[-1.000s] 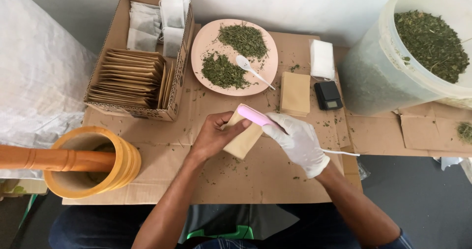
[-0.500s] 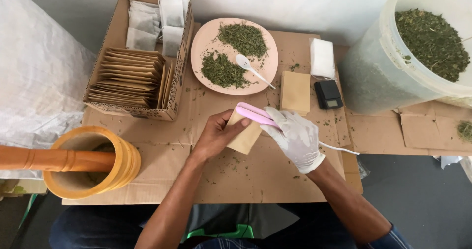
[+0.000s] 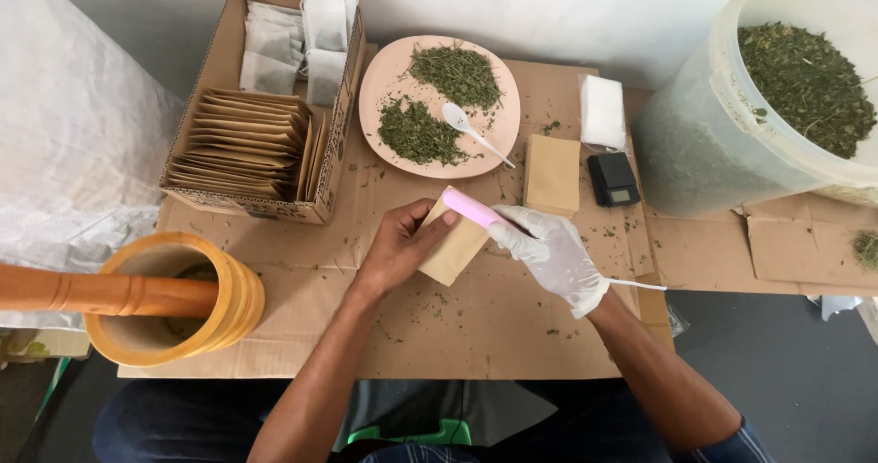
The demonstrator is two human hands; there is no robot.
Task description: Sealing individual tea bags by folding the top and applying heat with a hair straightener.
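My bare left hand [image 3: 395, 243] holds a small tan paper pouch [image 3: 452, 249] against the cardboard-covered table [image 3: 512, 326]. My right hand [image 3: 551, 253], in a white glove, grips a pink handheld sealer [image 3: 471, 206] clamped across the pouch's upper end. A thin white cord [image 3: 636, 285] trails off to the right from the gloved hand. Just beyond the hands sits a pink plate [image 3: 382, 86] with two heaps of dried green herb and a white spoon [image 3: 468, 128].
A cardboard box [image 3: 334, 138] of tan pouches and white sachets stands at the back left. A wooden mortar [image 3: 229, 298] with pestle [image 3: 82, 291] is at front left. Another tan pouch [image 3: 551, 172], a black pocket scale [image 3: 613, 178], white sachets [image 3: 602, 112] and a herb-filled plastic bucket [image 3: 713, 143] lie right.
Both hands and the pouch have shifted slightly up and away from me. The pink sealer stays clamped on the pouch's top.
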